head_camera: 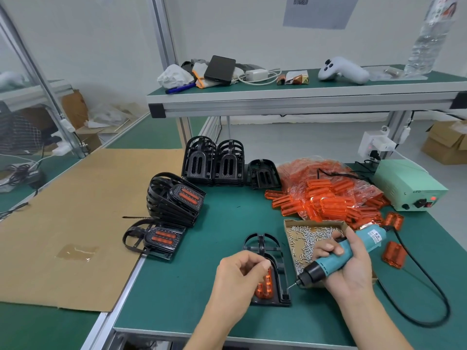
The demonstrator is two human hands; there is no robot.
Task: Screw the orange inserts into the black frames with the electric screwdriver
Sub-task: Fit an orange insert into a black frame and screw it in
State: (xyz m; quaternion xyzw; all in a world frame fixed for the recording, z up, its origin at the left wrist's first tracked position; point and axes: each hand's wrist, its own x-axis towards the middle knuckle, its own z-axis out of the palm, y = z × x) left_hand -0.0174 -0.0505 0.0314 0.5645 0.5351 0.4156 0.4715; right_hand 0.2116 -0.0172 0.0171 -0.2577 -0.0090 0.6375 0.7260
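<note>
A black frame point(278, 251) lies flat on the green mat near the front edge, with an orange insert point(265, 284) seated in it. My left hand point(240, 271) rests over the insert's left side, fingers curled; whether it pinches a screw is hidden. My right hand point(346, 263) grips the teal electric screwdriver point(336, 258), its bit tip at the frame's lower right corner. A shallow cardboard tray of screws point(307, 238) sits just behind the driver.
Finished frames with inserts point(174, 200) are stacked at left, empty black frames point(214, 160) stand behind. A heap of orange inserts point(328, 195) lies at right beside a green power supply point(406, 185). The driver's black cord point(429, 286) loops at right. A cardboard sheet point(75, 210) covers the left.
</note>
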